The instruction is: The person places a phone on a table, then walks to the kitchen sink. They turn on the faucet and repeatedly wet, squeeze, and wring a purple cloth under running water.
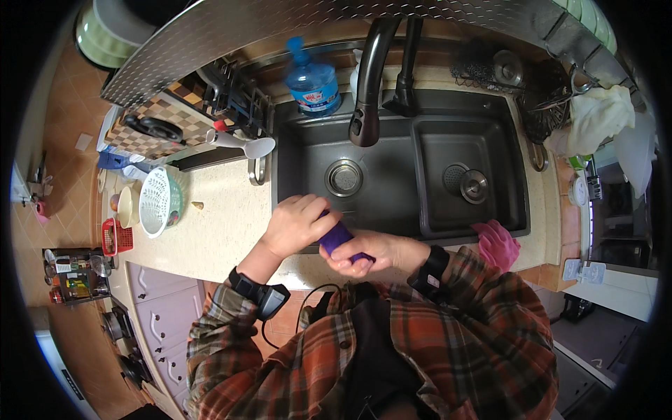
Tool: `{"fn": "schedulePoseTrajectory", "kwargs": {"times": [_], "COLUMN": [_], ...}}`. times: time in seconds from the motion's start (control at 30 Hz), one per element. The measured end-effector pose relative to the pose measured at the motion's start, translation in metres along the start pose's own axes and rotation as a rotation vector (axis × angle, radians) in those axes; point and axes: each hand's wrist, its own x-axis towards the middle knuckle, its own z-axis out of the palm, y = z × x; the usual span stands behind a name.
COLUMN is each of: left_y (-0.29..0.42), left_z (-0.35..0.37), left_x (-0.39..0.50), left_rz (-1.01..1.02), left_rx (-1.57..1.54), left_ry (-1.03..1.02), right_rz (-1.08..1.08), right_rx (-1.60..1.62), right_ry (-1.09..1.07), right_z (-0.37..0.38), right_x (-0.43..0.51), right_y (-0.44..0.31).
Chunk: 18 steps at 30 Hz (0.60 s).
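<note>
A bunched purple cloth point(336, 237) is gripped between my two hands over the front edge of the dark double-bowl sink point(391, 199). My left hand point(300, 223) closes around its upper left end. My right hand point(362, 252) is wrapped about the lower right end, and a small bit of cloth pokes out below the fingers. Much of the cloth is hidden inside the hands. Above the large bowl the black pull-out faucet point(367, 89) hangs over the drain strainer point(344, 177).
A pink cloth point(496, 245) drapes over the sink's front right corner. Behind the sink stands a blue plastic bottle point(313, 84). A white ladle-like utensil point(247, 145), a knife and board rack point(210, 100) and a plastic basket point(160, 203) occupy the left. A metal strainer lid point(474, 186) lies in the small bowl.
</note>
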Motion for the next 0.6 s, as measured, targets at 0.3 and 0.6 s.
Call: {"fn": "schedulePoseTrajectory", "kwargs": {"times": [0.3, 0.6], "left_y": [0.013, -0.011], "left_z": [0.050, -0.057], "left_x": [-0.013, -0.006], "left_rz": [-0.257, -0.698], "left_rx": [0.271, -1.421], "left_ry": [-0.503, -0.236], "right_rz": [-0.371, -0.162], "right_rx": [-1.433, -0.103], "right_ry": [1.019, -0.024], "right_z": [-0.041, 0.023], "right_x": [0.038, -0.001], "right_y": [0.026, -0.001]}}
